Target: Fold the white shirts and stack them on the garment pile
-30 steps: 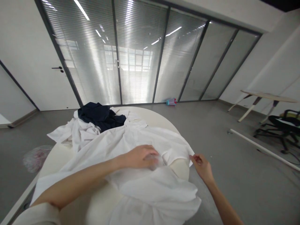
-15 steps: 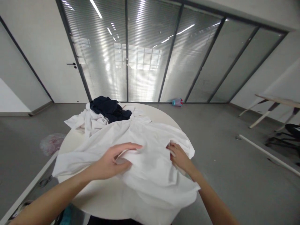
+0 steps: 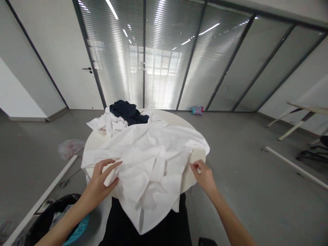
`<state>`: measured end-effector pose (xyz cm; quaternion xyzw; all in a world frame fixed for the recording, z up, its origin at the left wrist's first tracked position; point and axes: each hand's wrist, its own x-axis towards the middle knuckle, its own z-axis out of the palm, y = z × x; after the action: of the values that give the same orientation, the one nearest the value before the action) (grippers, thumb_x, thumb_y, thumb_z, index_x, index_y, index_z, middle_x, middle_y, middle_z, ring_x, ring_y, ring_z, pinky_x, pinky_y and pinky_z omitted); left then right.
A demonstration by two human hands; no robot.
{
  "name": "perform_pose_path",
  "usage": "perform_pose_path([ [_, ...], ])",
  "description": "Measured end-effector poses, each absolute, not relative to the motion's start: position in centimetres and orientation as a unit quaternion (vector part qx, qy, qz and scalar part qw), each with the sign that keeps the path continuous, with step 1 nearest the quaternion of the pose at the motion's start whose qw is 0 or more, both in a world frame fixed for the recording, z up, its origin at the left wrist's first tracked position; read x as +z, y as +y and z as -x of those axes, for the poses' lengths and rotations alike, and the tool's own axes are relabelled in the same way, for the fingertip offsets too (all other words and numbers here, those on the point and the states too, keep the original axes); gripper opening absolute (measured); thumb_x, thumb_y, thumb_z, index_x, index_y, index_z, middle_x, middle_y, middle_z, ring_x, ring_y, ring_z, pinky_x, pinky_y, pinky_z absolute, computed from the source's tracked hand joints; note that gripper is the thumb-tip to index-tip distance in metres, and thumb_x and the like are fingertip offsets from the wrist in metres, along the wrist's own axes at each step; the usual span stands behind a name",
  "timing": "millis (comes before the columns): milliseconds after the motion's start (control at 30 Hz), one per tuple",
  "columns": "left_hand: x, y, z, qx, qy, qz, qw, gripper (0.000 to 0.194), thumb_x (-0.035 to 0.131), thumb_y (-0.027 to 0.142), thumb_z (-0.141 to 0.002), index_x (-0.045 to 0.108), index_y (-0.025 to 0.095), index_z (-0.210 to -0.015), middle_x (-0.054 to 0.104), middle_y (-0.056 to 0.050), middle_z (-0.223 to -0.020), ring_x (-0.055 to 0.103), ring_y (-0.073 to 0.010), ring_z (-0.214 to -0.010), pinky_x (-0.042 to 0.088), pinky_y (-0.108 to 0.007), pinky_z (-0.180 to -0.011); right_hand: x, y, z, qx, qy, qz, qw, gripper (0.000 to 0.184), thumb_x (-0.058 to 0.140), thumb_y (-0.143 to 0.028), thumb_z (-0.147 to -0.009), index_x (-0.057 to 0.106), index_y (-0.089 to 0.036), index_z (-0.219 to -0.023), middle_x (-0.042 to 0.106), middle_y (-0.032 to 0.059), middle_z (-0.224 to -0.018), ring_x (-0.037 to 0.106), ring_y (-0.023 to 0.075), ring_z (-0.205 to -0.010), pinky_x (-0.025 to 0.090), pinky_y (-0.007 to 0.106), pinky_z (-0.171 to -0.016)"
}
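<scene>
A white shirt [image 3: 143, 150] lies spread and wrinkled over the round table [image 3: 176, 118], its near end hanging past the front edge in front of my black trousers. My left hand [image 3: 102, 176] is open at the shirt's left side, thumb and fingers apart, with fingertips close to the cloth. Beside the shirt's right edge, over bare tabletop, is my right hand [image 3: 203, 176]. Its fingers are curled in towards the thumb, with no cloth visible in them; whether the fingertips touch the shirt's edge I cannot tell.
Behind the shirt lie a dark navy garment [image 3: 129, 112] and more crumpled white cloth [image 3: 98, 123]. On the floor are a clear plastic bag [image 3: 70, 148], a black-lined bin [image 3: 38, 222] and a small blue-and-pink basket [image 3: 197, 110]. White bars lie on both sides.
Both hands have moved apart and the right has come off the shirt's cloth. The shirt's near part has shifted left, uncovering tabletop at the right. The view has turned slightly left.
</scene>
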<state>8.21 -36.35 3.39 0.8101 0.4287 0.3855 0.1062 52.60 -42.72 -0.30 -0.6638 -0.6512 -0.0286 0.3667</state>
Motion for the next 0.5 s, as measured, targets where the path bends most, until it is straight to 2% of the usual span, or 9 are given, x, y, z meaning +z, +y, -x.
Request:
perform_pose_path([
  [67, 2.1, -38.0, -8.2, 0.421, 0.472, -0.768, 0.1, 0.043, 0.067, 0.038, -0.077, 0.065, 0.032, -0.119, 0.057, -0.009, -0.107, 0.058, -0.0285, -0.103, 0.051, -0.046, -0.092, -0.9, -46.6, -50.7, 0.016, -0.697, 0.639, 0.326, 0.033, 0.045, -0.037, -0.098, 0.05, -0.022, -0.069, 0.053, 0.0005, -0.066, 0.054, 0.0159, -0.063, 0.043, 0.029, -0.064],
  [133, 1.1, -40.1, -8.3, 0.445, 0.5, -0.728, 0.147, 0.03, 0.065, 0.043, -0.078, 0.065, 0.03, -0.105, 0.056, -0.005, -0.089, 0.059, -0.0253, -0.087, 0.054, -0.041, -0.079, -1.7, -49.8, -48.9, 0.057, -0.726, 0.62, 0.293, 0.029, 0.048, -0.035, -0.097, 0.053, -0.022, -0.072, 0.055, -0.0002, -0.067, 0.054, 0.0151, -0.061, 0.042, 0.028, -0.061],
  [200, 0.0, -42.2, -8.7, 0.429, 0.513, -0.702, 0.243, 0.02, 0.058, 0.047, -0.084, 0.062, 0.028, -0.086, 0.053, -0.001, -0.072, 0.057, -0.0213, -0.068, 0.052, -0.035, -0.066, -2.7, -51.9, -47.1, 0.098, -0.738, 0.609, 0.274, 0.015, 0.059, -0.037, -0.091, 0.06, -0.023, -0.088, 0.061, 0.0, -0.075, 0.057, 0.0161, -0.064, 0.043, 0.028, -0.062],
  [267, -1.1, -43.9, -9.3, 0.359, 0.511, -0.691, 0.363, 0.034, 0.05, 0.054, -0.089, 0.058, 0.025, -0.073, 0.05, 0.001, -0.06, 0.054, -0.0179, -0.055, 0.048, -0.031, -0.056, -3.7, -52.9, -45.4, 0.128, -0.732, 0.613, 0.268, 0.029, 0.071, -0.041, -0.081, 0.06, -0.024, -0.103, 0.066, 0.0001, -0.081, 0.06, 0.0178, -0.066, 0.046, 0.029, -0.062],
  [300, -1.8, -44.5, -9.6, 0.312, 0.504, -0.685, 0.424, 0.041, 0.047, 0.059, -0.089, 0.058, 0.024, -0.071, 0.051, 0.001, -0.059, 0.054, -0.0166, -0.051, 0.046, -0.029, -0.052, -4.2, -53.0, -44.6, 0.131, -0.721, 0.623, 0.274, 0.033, 0.074, -0.042, -0.078, 0.06, -0.025, -0.102, 0.066, -0.0002, -0.08, 0.06, 0.0181, -0.064, 0.045, 0.029, -0.06],
  [367, -3.1, -45.1, -10.5, 0.239, 0.489, -0.658, 0.52, 0.054, 0.042, 0.071, -0.086, 0.061, 0.021, -0.074, 0.058, -0.002, -0.065, 0.057, -0.0161, -0.05, 0.043, -0.027, -0.045, -5.1, -52.8, -43.1, 0.11, -0.689, 0.65, 0.3, 0.027, 0.073, -0.043, -0.078, 0.059, -0.024, -0.089, 0.063, -0.0011, -0.071, 0.057, 0.0179, -0.058, 0.042, 0.028, -0.054],
  [433, -4.4, -45.1, -11.4, 0.218, 0.483, -0.624, 0.574, 0.064, 0.042, 0.079, -0.081, 0.064, 0.019, -0.08, 0.065, -0.006, -0.076, 0.064, -0.0194, -0.06, 0.043, -0.026, -0.043, -5.5, -52.3, -42.0, 0.07, -0.664, 0.666, 0.332, 0.023, 0.069, -0.041, -0.08, 0.056, -0.023, -0.077, 0.059, -0.001, -0.063, 0.054, 0.0175, -0.054, 0.039, 0.027, -0.051],
  [500, -5.4, -44.8, -12.1, 0.233, 0.486, -0.589, 0.602, 0.068, 0.05, 0.083, -0.074, 0.065, 0.017, -0.082, 0.068, -0.01, -0.082, 0.068, -0.0234, -0.073, 0.047, -0.026, -0.046, -5.4, -51.8, -41.2, 0.035, -0.652, 0.664, 0.364, 0.019, 0.065, -0.039, -0.082, 0.056, -0.023, -0.076, 0.057, -0.0002, -0.061, 0.052, 0.0174, -0.054, 0.037, 0.027, -0.05],
])
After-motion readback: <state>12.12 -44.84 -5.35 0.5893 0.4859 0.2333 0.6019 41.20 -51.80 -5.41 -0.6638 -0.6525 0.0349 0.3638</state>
